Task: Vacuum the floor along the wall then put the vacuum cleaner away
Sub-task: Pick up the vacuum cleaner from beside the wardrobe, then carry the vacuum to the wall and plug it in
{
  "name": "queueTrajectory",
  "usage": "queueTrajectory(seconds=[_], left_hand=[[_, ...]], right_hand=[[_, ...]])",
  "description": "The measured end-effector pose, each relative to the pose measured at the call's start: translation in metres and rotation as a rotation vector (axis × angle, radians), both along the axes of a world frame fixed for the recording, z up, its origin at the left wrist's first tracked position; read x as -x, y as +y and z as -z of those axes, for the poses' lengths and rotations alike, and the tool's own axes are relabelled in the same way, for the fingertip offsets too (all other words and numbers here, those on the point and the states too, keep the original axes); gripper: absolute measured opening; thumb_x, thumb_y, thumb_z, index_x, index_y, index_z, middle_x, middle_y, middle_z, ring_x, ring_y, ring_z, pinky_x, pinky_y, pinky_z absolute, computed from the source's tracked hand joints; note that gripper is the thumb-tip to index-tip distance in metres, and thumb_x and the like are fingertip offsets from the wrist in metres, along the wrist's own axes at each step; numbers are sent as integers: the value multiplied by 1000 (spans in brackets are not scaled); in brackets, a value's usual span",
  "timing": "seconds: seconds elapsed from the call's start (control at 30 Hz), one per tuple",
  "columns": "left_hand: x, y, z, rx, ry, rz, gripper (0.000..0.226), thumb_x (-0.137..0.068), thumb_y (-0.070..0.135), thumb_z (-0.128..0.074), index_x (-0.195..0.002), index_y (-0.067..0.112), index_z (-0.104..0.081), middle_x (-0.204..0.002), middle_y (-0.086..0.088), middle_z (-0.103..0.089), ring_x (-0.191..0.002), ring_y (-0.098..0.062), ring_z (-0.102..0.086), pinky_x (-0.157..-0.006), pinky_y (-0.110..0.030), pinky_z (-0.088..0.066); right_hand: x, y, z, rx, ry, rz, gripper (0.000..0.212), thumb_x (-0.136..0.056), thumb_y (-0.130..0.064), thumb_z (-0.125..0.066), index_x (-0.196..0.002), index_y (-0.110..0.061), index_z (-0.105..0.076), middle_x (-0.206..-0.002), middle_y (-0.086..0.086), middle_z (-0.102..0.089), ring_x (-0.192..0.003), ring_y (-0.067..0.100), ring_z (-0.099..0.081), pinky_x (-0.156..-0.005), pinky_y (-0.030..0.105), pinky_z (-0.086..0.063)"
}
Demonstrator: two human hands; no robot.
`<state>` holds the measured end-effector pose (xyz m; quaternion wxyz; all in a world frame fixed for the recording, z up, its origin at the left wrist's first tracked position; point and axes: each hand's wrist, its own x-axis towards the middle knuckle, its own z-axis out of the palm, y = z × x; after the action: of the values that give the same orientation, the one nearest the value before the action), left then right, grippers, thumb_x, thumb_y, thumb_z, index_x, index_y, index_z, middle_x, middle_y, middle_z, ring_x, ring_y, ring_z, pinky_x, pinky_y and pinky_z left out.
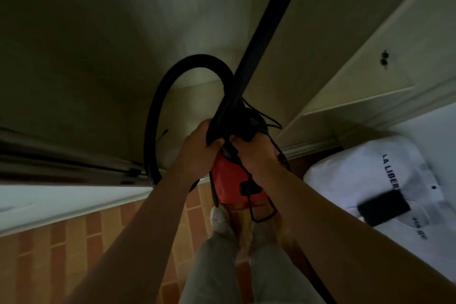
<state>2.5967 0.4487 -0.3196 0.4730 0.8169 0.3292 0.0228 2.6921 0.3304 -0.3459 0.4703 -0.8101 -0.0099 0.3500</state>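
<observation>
A red vacuum cleaner (230,180) hangs in front of me above the tiled floor, with its black hose (162,103) looping up and left. Its long black wand (261,49) runs up toward the top right. My left hand (197,145) grips the lower end of the wand. My right hand (256,153) grips the black top of the vacuum body, beside the left hand. A thin black cord (261,210) dangles in loops below the body. The vacuum's underside is hidden.
A dim pale wall or closet interior (111,32) fills the view ahead. A white panelled door (370,61) with a dark knob stands at right. A white printed bag (370,180) with a black item lies at right. My feet stand on orange tiles (98,242).
</observation>
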Motion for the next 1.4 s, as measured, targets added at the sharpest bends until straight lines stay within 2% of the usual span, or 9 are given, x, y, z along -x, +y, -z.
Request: queueTrajectory(seconds=[0.17,0.3,0.43,0.6,0.73,1.03,1.17,1.23,1.4], left_hand=[[18,-39,-52,18,-31,32,38,-99,21,-61,-135,28,-52,-116,10,-65,-107,-10,-62,-84,-20,-50],[40,-76,-94,-36,-19,18,40,-99,27,-60,-137,30,-50,-110,7,-67,-103,-12,-64,-87,-37,-54],[70,-120,-136,-82,-73,-8,34,-99,28,-59,-132,35,-49,-92,10,-65,-81,-3,-63,-71,-31,-54],[97,-168,-184,-157,-164,-20,35,-99,27,-58,-128,41,-44,-86,18,-63,-79,-2,-64,-63,-13,-48],[118,-190,-203,-191,-222,-47,30,-101,41,-51,-128,44,-39,-94,25,-61,-73,-6,-64,-57,-19,-49],[198,-213,-219,-277,-250,-156,24,-94,70,-38,-114,61,-31,-91,20,-61,-69,-8,-64,-55,-24,-51],[244,-217,-222,-351,-197,-206,43,-93,71,-36,-130,51,-31,-94,26,-58,-73,-3,-62,-54,-17,-46],[269,-218,-222,-379,-175,-231,46,-94,69,-35,-133,47,-30,-94,28,-56,-73,-1,-61,-53,-15,-42],[331,-225,-221,-347,-135,-332,47,-94,68,-40,-133,42,-35,-82,16,-58,-72,-5,-59,-57,-25,-48]], right_hand=[[11,-46,-53,-77,-11,-10,11,-87,-39,-72,-79,-37,-64,-68,-10,-70,-63,9,-67,-60,33,-58],[15,-83,-102,-128,-61,-80,11,-86,-39,-74,-81,-38,-64,-76,-11,-71,-72,12,-69,-65,33,-60],[14,-123,-146,-133,-92,-189,10,-89,-35,-74,-94,-34,-65,-88,-3,-72,-82,20,-70,-72,39,-60],[12,-164,-196,-120,-142,-332,30,-84,-38,-77,-111,-27,-75,-93,-3,-75,-90,22,-72,-81,40,-60],[22,-179,-224,-120,-179,-423,40,-81,-38,-80,-118,-26,-75,-101,-5,-76,-94,16,-71,-89,39,-59],[81,-181,-257,-117,-180,-602,25,-80,-34,-81,-102,-22,-76,-85,-3,-74,-79,16,-71,-65,29,-54],[119,-172,-260,-121,-177,-694,10,-84,-29,-79,-82,-26,-70,-63,-16,-63,-63,8,-61,-56,22,-45],[141,-166,-261,-121,-187,-755,20,-85,-27,-78,-72,-32,-64,-51,-20,-58,-57,4,-57,-54,20,-42],[197,-146,-263,-111,-165,-894,20,-87,-29,-76,-69,-32,-69,-51,-20,-60,-49,-4,-58,-53,19,-43]])
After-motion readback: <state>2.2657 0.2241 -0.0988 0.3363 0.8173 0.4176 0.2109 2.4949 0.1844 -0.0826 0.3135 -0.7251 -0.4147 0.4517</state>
